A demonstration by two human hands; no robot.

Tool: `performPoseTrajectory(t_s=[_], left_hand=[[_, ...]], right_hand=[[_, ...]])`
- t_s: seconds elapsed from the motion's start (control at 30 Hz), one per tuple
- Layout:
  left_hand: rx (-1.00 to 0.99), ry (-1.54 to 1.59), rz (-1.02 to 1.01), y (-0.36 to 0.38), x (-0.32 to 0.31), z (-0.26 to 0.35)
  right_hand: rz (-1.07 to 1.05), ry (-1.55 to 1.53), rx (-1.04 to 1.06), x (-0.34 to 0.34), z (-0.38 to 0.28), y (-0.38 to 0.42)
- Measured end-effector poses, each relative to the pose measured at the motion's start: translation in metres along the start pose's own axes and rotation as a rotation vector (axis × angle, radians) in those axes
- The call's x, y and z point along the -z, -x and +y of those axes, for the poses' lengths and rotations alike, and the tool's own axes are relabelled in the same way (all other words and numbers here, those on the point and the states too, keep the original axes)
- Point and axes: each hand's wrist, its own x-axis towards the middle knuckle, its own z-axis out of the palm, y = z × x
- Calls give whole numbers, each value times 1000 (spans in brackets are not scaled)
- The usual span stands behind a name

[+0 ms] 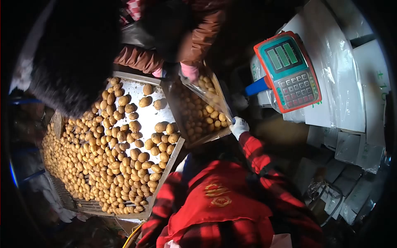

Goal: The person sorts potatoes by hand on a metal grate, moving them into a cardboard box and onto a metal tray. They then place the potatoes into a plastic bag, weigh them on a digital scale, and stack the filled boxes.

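Observation:
My right hand (pixel 239 127), in a white glove, is closed on the near right corner of a box (pixel 222 134) lined with clear plastic and partly filled with potatoes (pixel 213 115). Of my left hand (pixel 182 163) only a bit of white glove shows, below the box beside the sorting table's edge; its fingers are hidden. At the far side of the box, a co-worker's pink-gloved hand (pixel 190 72) is at the plastic liner. Many loose potatoes (pixel 120 165) lie on the metal sorting table (pixel 138 89) to the left.
A scale display (pixel 285 70) with a red frame stands on a blue post (pixel 256 87) right of the box. Stacked white boxes (pixel 335 82) fill the right side. A dark furry sleeve or garment (pixel 74 62) covers the upper left.

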Motion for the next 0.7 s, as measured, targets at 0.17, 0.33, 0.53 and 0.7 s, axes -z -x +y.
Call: performPoseTrajectory(t_s=[0.17, 0.33, 0.53, 0.7], left_hand=[[249, 223, 111, -69, -9, -63], [345, 597, 273, -71, -28, 44], [142, 296, 328, -111, -79, 173], [1, -947, 173, -147, -39, 234]], right_hand=[[-102, -530, 123, 45, -48, 46], [-548, -737, 420, 32, -56, 110], [222, -477, -148, -18, 42, 53], [-198, -619, -282, -26, 19, 25]])
